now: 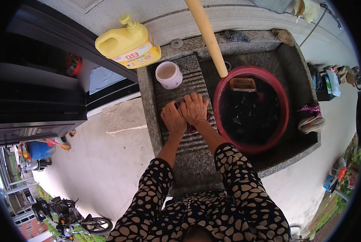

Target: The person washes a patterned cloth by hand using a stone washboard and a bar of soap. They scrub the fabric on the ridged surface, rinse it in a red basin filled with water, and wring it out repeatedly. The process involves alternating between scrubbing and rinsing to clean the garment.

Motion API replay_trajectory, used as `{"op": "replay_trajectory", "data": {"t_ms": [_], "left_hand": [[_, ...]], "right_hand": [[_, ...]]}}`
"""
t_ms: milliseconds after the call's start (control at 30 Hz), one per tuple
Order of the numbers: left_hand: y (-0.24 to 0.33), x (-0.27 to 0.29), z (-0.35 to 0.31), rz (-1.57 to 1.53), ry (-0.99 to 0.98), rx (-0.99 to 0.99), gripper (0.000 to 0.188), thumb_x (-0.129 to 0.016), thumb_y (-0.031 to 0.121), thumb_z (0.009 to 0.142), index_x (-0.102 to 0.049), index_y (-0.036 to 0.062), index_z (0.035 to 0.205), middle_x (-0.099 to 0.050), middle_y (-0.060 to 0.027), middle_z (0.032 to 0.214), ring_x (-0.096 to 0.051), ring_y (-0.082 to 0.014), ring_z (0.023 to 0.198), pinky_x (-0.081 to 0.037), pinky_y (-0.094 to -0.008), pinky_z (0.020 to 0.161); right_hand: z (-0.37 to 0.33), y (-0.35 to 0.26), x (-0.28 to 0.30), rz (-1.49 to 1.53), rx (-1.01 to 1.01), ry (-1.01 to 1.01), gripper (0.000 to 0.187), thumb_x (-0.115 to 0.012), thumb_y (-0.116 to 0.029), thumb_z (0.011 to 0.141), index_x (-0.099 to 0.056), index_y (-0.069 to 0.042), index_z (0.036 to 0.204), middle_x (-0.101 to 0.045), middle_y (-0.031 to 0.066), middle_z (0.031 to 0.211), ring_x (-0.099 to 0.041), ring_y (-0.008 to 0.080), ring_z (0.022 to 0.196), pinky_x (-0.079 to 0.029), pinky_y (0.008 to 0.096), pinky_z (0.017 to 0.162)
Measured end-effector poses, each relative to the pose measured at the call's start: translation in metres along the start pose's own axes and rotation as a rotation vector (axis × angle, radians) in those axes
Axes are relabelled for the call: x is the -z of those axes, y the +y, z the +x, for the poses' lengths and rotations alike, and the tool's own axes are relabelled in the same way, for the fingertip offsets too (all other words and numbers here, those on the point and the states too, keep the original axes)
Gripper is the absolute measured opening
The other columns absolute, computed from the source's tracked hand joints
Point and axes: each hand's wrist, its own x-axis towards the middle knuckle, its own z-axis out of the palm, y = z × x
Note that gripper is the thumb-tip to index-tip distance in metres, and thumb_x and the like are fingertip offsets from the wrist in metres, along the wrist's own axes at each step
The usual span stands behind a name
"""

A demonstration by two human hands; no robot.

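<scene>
Both my hands press side by side onto the ridged stone washboard [194,77] of a grey stone sink. Under my left hand [174,117] and my right hand [194,109] lies a small dark and pink wet cloth [192,130], mostly hidden by the hands and wrists. The fingers of both hands are curled down over it, and the thumbs meet in the middle. Close beyond my left hand stands a white open tub [168,75]. Right of my right hand, a red basin [286,109] holds dark water, with a brown scrubbing brush [242,84] near its far rim.
A yellow pump jug [129,43] stands behind the sink's far left corner. A pale wooden pole [208,38] slants down to the basin's rim. Bunched cloth [311,124] hangs over the sink's right edge. A motorcycle [73,220] is parked at lower left, and a dark door [35,84] stands left.
</scene>
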Motion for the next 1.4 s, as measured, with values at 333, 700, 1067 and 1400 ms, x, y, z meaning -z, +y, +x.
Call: {"op": "replay_trajectory", "data": {"t_ms": [333, 700, 1067, 1400], "left_hand": [[0.003, 0.025, -0.096, -0.312, -0.036, -0.003, 0.023, -0.053, 0.027, 0.092, -0.057, 0.0052, 0.085, -0.055, -0.0067, 0.079, -0.050, -0.0240, 0.084, -0.033, -0.0389, 0.086], [0.011, 0.027, -0.099, -0.412, 0.022, 0.107, 0.020, -0.051, 0.021, 0.093, -0.057, 0.0014, 0.091, -0.055, -0.0137, 0.099, -0.047, -0.0312, 0.096, -0.035, -0.0434, 0.089], [0.003, 0.003, -0.027, 0.196, -0.135, 0.144, 0.025, -0.048, 0.029, 0.095, -0.057, 0.0099, 0.108, -0.047, -0.0162, 0.122, -0.034, -0.0345, 0.125, -0.022, -0.0518, 0.104], [0.016, 0.013, -0.043, 0.085, -0.120, -0.038, 0.020, -0.053, 0.026, 0.090, -0.055, 0.0060, 0.086, -0.052, -0.0129, 0.088, -0.048, -0.0306, 0.090, -0.033, -0.0442, 0.081]], "right_hand": [[-0.096, 0.002, 0.032, 0.484, 0.091, -0.096, 0.019, -0.055, -0.028, 0.082, -0.063, -0.011, 0.077, -0.056, 0.0057, 0.079, -0.052, 0.0254, 0.077, -0.037, 0.0402, 0.067], [-0.096, -0.003, 0.038, 0.539, -0.087, -0.065, 0.027, -0.053, -0.033, 0.085, -0.064, -0.009, 0.082, -0.057, 0.0085, 0.094, -0.050, 0.0270, 0.089, -0.034, 0.0431, 0.077], [-0.032, 0.010, -0.007, -0.035, 0.048, -0.011, 0.023, -0.056, -0.034, 0.084, -0.064, -0.017, 0.095, -0.055, 0.0077, 0.114, -0.045, 0.0302, 0.106, -0.031, 0.0466, 0.091], [-0.042, 0.008, 0.026, 0.060, -0.030, -0.096, 0.021, -0.053, -0.031, 0.083, -0.061, -0.012, 0.087, -0.054, 0.0083, 0.095, -0.048, 0.0276, 0.094, -0.031, 0.0433, 0.085]]}}
